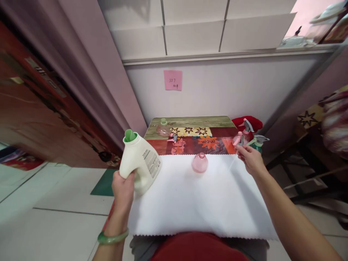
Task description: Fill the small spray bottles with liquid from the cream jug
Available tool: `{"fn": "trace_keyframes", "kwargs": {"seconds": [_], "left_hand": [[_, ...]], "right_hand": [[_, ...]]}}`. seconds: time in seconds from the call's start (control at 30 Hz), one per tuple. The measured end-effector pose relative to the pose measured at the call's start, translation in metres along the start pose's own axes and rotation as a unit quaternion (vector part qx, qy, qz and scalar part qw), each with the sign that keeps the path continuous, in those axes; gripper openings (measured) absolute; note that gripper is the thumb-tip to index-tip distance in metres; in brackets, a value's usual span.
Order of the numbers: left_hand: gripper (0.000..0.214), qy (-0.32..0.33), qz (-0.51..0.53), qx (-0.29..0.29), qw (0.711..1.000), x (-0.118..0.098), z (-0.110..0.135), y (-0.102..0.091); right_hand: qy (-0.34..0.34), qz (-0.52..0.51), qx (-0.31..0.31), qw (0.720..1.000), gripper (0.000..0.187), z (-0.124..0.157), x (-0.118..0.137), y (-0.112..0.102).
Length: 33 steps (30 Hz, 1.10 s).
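Observation:
My left hand [123, 190] grips the handle of a cream detergent jug [140, 159] with an open green spout, held tilted at the left edge of the white cloth [195, 203]. My right hand [250, 157] is closed on a pink spray head [238, 139] at the cloth's far right corner, its thin tube trailing down over the cloth. A small pink bottle [199, 162] without a top stands upright on the cloth's far edge, between my hands. A green bangle sits on my left wrist.
Beyond the cloth the small table [190, 121] has a patterned cover with a green cap [163, 121], a clear pink bottle [163, 130] and another spray head [173, 137]. Two more spray bottles [257, 142] stand by a red bag at right. A wall with a pink note is behind.

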<state>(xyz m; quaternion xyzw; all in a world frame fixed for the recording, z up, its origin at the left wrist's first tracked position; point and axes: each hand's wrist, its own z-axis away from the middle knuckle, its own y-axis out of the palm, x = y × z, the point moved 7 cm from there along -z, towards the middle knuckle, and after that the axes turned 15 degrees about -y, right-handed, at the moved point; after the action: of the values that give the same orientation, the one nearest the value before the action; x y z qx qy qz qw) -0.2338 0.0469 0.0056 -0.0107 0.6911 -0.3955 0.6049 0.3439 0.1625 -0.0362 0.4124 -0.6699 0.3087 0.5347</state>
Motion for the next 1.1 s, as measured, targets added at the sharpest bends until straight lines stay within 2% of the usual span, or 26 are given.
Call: {"fn": "trace_keyframes", "kwargs": {"seconds": [0.07, 0.13, 0.23, 0.3, 0.37, 0.43, 0.47, 0.5, 0.57, 0.63, 0.7, 0.8, 0.9, 1.0, 1.1], "left_hand": [[0.032, 0.006, -0.014, -0.001, 1.000, 0.005, 0.007, -0.002], [0.031, 0.018, -0.027, 0.006, 0.999, 0.006, 0.010, -0.001], [0.037, 0.010, -0.043, 0.035, 0.998, 0.007, 0.011, 0.003], [0.052, 0.027, -0.050, 0.037, 0.998, 0.003, 0.017, 0.001], [0.075, 0.109, -0.060, -0.018, 0.992, -0.009, 0.034, -0.006], [0.089, 0.241, -0.075, -0.089, 0.964, -0.025, 0.067, -0.010], [0.089, 0.300, -0.084, -0.096, 0.945, -0.030, 0.086, -0.004], [0.085, 0.361, -0.082, -0.063, 0.927, -0.033, 0.105, 0.008], [0.064, 0.414, -0.063, 0.068, 0.905, -0.029, 0.135, 0.044], [0.059, 0.386, -0.060, 0.238, 0.889, -0.018, 0.154, 0.096], [0.074, 0.281, -0.033, 0.364, 0.888, -0.007, 0.160, 0.148], [0.097, 0.247, -0.022, 0.394, 0.885, -0.014, 0.168, 0.209], [0.116, 0.225, -0.008, 0.406, 0.886, -0.030, 0.178, 0.253], [0.127, 0.183, 0.004, 0.409, 0.894, -0.040, 0.185, 0.275], [0.116, 0.132, 0.012, 0.407, 0.904, -0.038, 0.185, 0.282]], "right_hand": [[-0.020, -0.085, -0.058, 0.994, 0.042, 0.003, 0.022, 0.011], [-0.071, -0.144, -0.099, 0.982, 0.040, 0.005, 0.048, 0.023], [-0.151, -0.169, -0.084, 0.970, 0.039, 0.009, 0.082, 0.046], [-0.202, -0.163, -0.051, 0.964, 0.036, 0.013, 0.099, 0.062], [-0.239, -0.159, -0.015, 0.958, 0.033, 0.018, 0.110, 0.075], [-0.259, -0.150, 0.021, 0.954, 0.031, 0.022, 0.114, 0.087], [-0.261, -0.144, 0.039, 0.954, 0.031, 0.024, 0.115, 0.092], [-0.261, -0.138, 0.057, 0.954, 0.030, 0.026, 0.115, 0.096], [-0.257, -0.127, 0.081, 0.955, 0.031, 0.029, 0.113, 0.101], [-0.249, -0.111, 0.099, 0.957, 0.032, 0.032, 0.108, 0.106], [-0.237, -0.087, 0.115, 0.961, 0.033, 0.034, 0.099, 0.110], [-0.214, -0.054, 0.141, 0.965, 0.036, 0.038, 0.081, 0.120], [-0.195, -0.032, 0.158, 0.967, 0.041, 0.041, 0.061, 0.128], [-0.181, -0.026, 0.177, 0.967, 0.040, 0.045, 0.043, 0.133], [-0.166, -0.026, 0.189, 0.968, 0.038, 0.048, 0.029, 0.133]]}}
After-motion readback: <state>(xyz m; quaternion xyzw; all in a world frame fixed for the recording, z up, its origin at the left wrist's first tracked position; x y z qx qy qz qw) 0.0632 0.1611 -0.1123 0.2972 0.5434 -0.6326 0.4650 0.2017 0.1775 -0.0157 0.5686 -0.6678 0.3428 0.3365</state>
